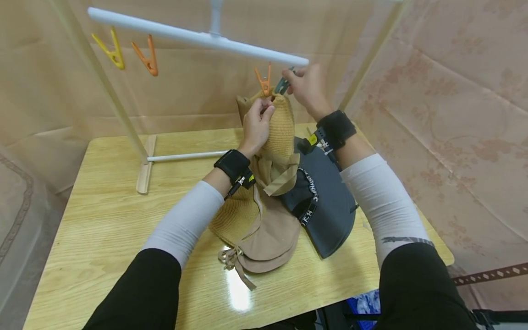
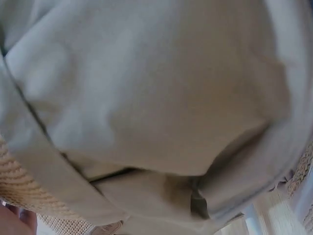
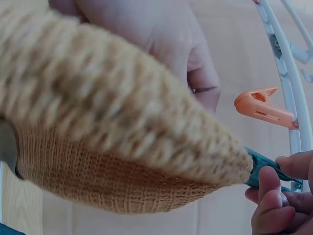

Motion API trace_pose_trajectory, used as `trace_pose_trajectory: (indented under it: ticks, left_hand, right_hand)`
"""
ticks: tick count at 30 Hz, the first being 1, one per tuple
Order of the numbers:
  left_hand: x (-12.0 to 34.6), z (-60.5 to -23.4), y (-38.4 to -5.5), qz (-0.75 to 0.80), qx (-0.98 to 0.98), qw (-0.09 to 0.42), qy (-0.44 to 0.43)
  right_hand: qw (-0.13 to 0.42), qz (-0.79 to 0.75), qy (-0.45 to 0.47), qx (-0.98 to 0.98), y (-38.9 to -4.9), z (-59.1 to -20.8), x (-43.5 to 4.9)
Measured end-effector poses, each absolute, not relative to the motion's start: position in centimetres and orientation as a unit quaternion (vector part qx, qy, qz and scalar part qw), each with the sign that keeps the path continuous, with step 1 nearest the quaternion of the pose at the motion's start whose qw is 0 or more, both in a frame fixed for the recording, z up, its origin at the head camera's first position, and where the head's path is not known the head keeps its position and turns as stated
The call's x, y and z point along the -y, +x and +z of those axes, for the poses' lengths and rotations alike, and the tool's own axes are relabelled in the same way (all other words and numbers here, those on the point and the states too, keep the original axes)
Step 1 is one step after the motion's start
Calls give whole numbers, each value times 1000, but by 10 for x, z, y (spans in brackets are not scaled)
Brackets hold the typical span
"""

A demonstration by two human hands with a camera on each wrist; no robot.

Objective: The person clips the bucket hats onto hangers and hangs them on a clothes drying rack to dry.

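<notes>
A tan woven sun hat with a fabric strap hangs upright over the table in the head view. My left hand pinches its upper edge. With thumb and fingers my right hand holds a dark green clothespin, whose jaws are at the hat's top corner. The right wrist view shows this green clothespin at the hat's narrow end, between the right fingers. Just left of it, an orange clothespin stands at the hat's top edge. Smooth beige fabric fills the left wrist view.
A white rail of a drying rack runs above. Yellow and orange clothespins hang under its left part. On the wooden table lie another tan hat with a tied cord and a dark cap with lettered band.
</notes>
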State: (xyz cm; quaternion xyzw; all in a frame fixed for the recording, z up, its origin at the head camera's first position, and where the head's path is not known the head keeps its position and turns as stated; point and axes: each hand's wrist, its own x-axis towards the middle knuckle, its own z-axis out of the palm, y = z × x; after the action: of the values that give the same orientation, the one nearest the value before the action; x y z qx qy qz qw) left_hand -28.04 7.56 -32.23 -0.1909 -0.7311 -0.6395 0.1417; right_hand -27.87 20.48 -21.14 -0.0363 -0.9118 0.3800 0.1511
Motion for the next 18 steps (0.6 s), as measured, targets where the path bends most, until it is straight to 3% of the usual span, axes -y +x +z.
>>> trace_pose_trajectory:
  ticks: [18]
  left_hand:
    - [-71,-309,-280,-624,745,130,-194]
  right_hand:
    - [143,420,-40,895,-278,-208,-201]
